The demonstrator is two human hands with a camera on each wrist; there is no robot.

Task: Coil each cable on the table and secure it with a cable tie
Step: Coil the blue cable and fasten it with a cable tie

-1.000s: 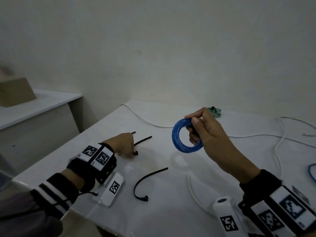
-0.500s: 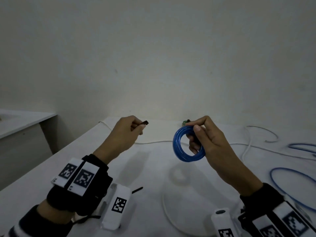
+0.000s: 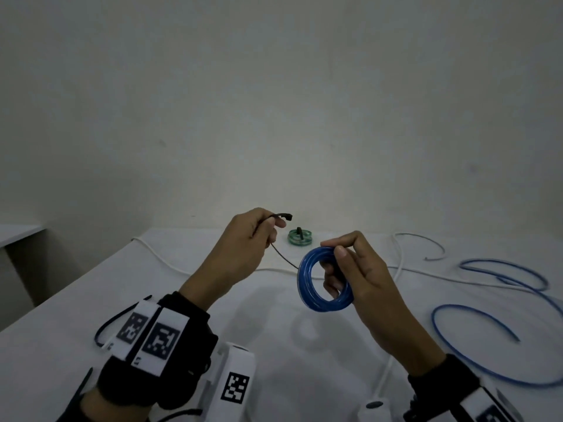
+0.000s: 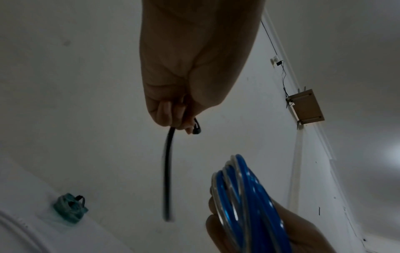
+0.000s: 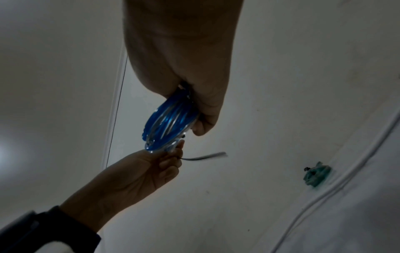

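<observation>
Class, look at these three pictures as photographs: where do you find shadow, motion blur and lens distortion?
Head view: dim, even light; a soft shadow of the blue coil falls on the table, whose edges bow from the wide lens. Left wrist view: the left hand is dark against the wall, and the black cable tie smears toward its free end. Right wrist view: the tie's tail is streaked by motion.

My left grip (image 3: 243,239) hides the middle of the black cable tie (image 4: 167,171), and its free tail blurs away below my fingers. My right grip (image 3: 350,269) covers the near side of the blue coil (image 3: 307,284). Right of it, a loose blue cable (image 3: 475,360) runs off the edge.
</observation>
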